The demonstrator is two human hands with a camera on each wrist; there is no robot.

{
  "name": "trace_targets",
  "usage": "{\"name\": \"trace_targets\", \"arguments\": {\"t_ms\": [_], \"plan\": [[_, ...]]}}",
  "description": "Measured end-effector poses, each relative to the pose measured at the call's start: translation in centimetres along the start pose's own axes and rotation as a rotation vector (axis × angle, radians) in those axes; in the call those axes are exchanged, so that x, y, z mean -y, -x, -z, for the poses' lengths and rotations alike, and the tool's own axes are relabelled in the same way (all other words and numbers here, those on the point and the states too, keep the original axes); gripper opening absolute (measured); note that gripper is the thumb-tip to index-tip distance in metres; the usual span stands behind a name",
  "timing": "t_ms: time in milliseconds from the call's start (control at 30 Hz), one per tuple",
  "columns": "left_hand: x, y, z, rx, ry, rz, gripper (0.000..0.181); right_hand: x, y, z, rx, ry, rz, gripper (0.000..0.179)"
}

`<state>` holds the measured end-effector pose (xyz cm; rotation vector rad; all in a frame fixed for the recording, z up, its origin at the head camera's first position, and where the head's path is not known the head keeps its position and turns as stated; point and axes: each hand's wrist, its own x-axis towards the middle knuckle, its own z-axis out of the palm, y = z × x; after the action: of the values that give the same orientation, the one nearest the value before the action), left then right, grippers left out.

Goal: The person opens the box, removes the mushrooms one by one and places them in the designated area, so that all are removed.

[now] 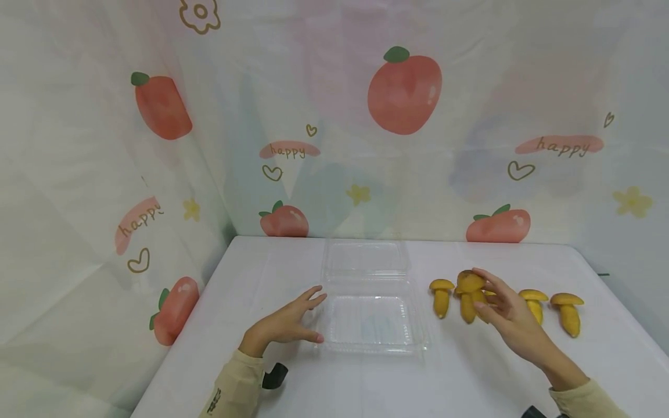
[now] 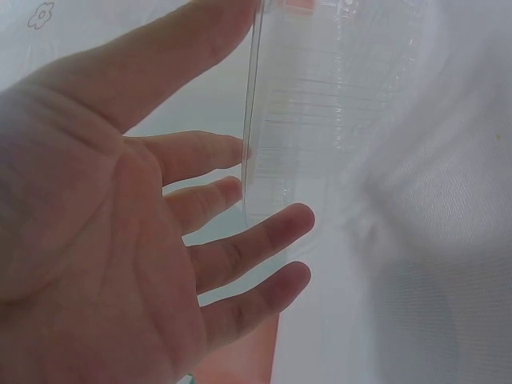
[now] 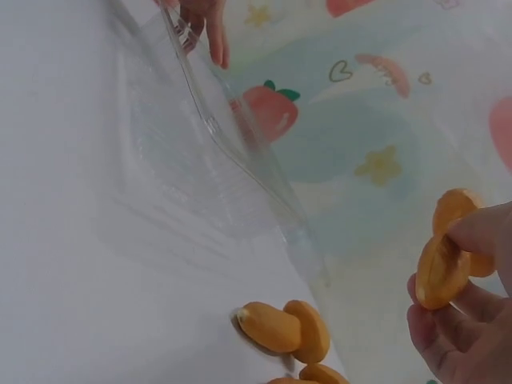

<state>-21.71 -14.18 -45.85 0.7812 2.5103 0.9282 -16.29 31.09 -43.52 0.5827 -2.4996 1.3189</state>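
My right hand (image 1: 514,325) pinches a yellow toy mushroom (image 3: 444,272) between thumb and fingers, raised above the table. Under and around it several more yellow mushrooms stand in a row, among them one at the left end (image 1: 441,299) and one at the right end (image 1: 569,316); the hand partly hides those in the middle. A clear plastic clamshell box (image 1: 373,348) lies unfolded at the centre, its lid (image 1: 366,275) tipped back toward the wall. At the box's left edge is my left hand (image 1: 284,322), fingers spread and thumb near the front corner, holding nothing.
A white cloth covers the table (image 1: 366,386). Behind it and along the left hangs a printed curtain (image 1: 334,87) with fruit, hearts and flowers. A dark wrist device (image 1: 274,376) shows under the left sleeve.
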Motion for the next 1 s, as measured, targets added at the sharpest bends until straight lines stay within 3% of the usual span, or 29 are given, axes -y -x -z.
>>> {"name": "trace_targets", "arguments": {"t_ms": [167,500,833,1000], "plan": [[0.0,0.0,0.1,-0.001,-0.001,-0.005,0.095,-0.8,0.7,1.0,0.006,0.032,-0.057,0.061],[0.2,0.1,0.1,0.002,0.007,-0.007,0.095,-2.1,1.3,2.7,-0.002,0.089,-0.072,0.064],[0.4,0.0,0.0,0.001,0.013,-0.015,0.096,-3.5,2.4,4.6,-0.006,0.057,-0.057,0.068],[0.4,-0.1,0.0,-0.002,0.014,-0.019,0.095,-4.0,3.0,5.7,-0.016,0.106,-0.087,0.070]]}}
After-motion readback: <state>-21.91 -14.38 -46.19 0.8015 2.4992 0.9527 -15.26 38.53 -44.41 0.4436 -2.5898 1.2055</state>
